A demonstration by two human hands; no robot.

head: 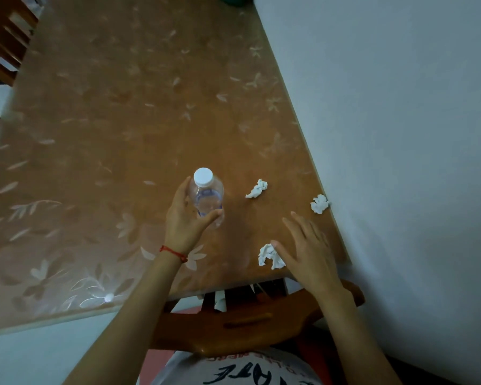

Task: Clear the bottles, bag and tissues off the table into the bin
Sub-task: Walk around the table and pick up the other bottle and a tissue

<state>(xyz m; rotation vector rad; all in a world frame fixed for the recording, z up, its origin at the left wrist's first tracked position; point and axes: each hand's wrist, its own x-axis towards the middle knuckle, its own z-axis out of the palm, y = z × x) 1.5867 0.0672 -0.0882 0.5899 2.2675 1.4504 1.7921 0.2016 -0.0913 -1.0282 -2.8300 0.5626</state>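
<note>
Left of centre in the frame, the left hand (185,215) cups the upright bottle (207,195), thumb and fingers curled round it but not clearly clamped. To do it well, close firmly on the body below the white cap (203,177), since thin plastic likely flexes. Right of it lie three crumpled tissues (257,188) on the surface (109,120). The right hand (307,254) hovers spread, thumb touching the nearest tissue (270,255).

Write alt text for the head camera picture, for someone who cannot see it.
A person's left hand curls around an upright clear plastic bottle with a white cap on a brown floral-patterned table, while the open right hand reaches toward the nearest of three crumpled white tissues. A wooden chair stands below.
</note>
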